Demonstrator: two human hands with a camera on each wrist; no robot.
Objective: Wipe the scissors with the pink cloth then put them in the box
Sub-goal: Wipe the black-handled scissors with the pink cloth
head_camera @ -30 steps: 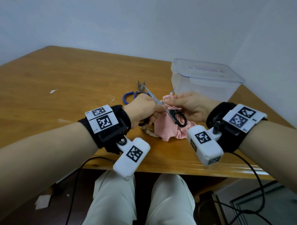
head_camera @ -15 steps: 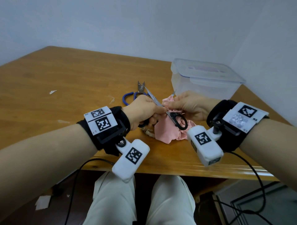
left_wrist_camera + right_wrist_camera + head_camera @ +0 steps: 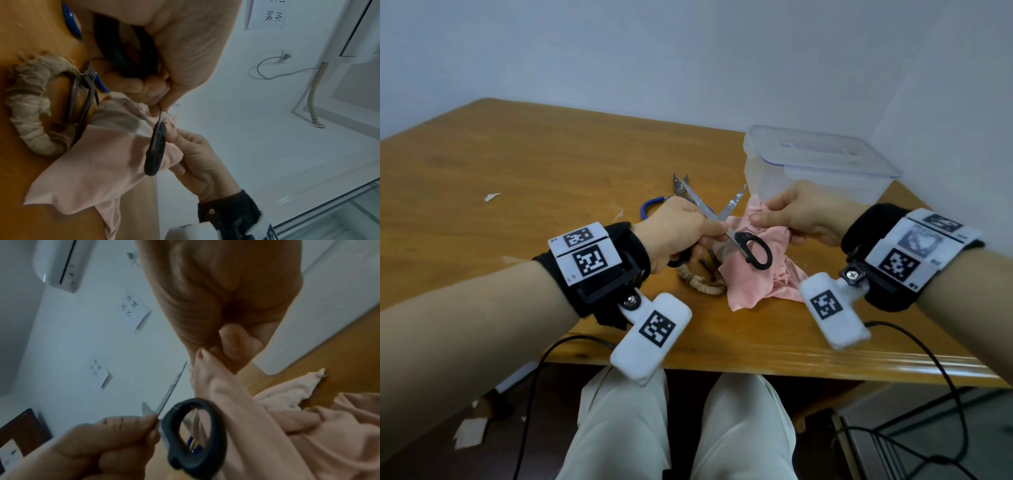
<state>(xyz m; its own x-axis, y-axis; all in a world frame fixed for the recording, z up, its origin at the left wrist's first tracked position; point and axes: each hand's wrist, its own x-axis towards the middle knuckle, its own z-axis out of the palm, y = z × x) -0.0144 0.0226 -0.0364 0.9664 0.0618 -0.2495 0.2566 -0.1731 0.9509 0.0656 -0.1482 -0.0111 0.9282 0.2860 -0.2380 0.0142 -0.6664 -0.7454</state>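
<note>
**Wiping under way, boxing still to come**

I have the black-handled scissors [image 3: 726, 226] blades-open above the near middle of the desk [image 3: 524, 178]. My left hand [image 3: 678, 233] is clenched round one handle loop; my right hand [image 3: 801, 212] pinches a fold of the pink cloth [image 3: 753, 277] just beside the blades, the rest of it heaped on the desk below. I judge the wipe is partway done; nothing has gone into the box [image 3: 815, 164], which stands at the far right with its lid on.

The near desk edge lies close under my wrists. Blue-handled pliers [image 3: 654, 205] and a cloth-wrapped pair [image 3: 698, 284] crowd the left hand. The path right toward the box looks open.
</note>
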